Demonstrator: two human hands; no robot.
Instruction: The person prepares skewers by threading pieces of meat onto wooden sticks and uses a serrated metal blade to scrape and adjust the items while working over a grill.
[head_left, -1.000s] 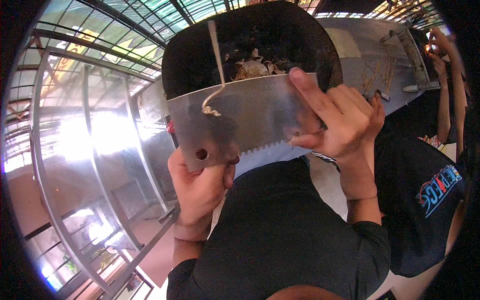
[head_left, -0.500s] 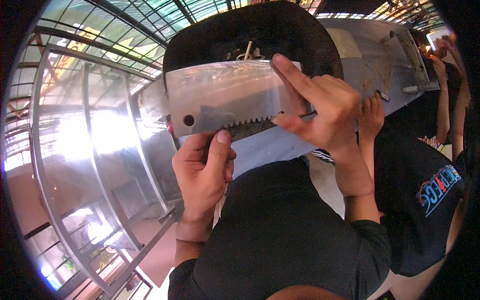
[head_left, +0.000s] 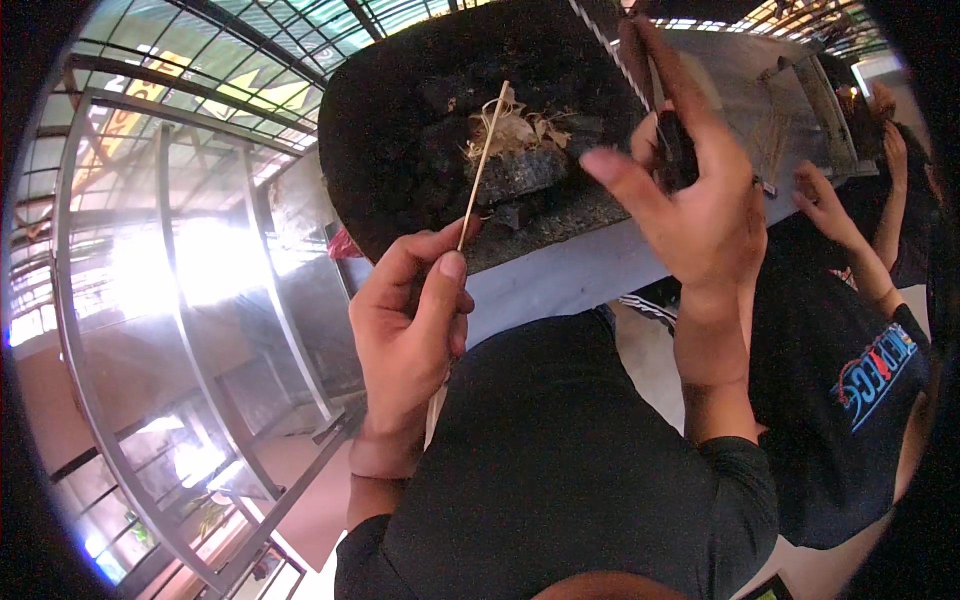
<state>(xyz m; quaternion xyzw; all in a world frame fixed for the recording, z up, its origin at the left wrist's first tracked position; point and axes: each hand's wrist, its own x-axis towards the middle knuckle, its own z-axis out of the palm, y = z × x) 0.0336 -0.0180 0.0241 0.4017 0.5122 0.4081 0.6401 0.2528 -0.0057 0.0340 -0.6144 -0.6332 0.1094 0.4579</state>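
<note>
Between the thumb and fingers of my left hand [head_left: 405, 325] is a thin wooden stick [head_left: 485, 165]. It slants up over a black charcoal pan [head_left: 350, 110]. Behind the stick, pale dry shavings [head_left: 515, 132] sit on dark charcoal lumps [head_left: 520, 175]. My right hand [head_left: 700, 205] is raised at the pan's right side, closed around the dark handle of a cleaver [head_left: 612, 50]. Its blade is turned nearly edge-on, so only a narrow strip with a toothed edge shows. The right thumb sticks out to the left. The lower end of the stick is hidden in my left hand.
A metal-framed glass case [head_left: 180, 300] stands at the left. Grey table surface [head_left: 570, 290] runs along the pan's near edge. At the right, close to my right arm, is a person in a black shirt [head_left: 800, 440], with a hand [head_left: 830, 205] over the table.
My right hand has lifted the cleaver up and right and turned it from broadside to edge-on, uncovering the charcoal and the stick. My left hand stays nearly in place.
</note>
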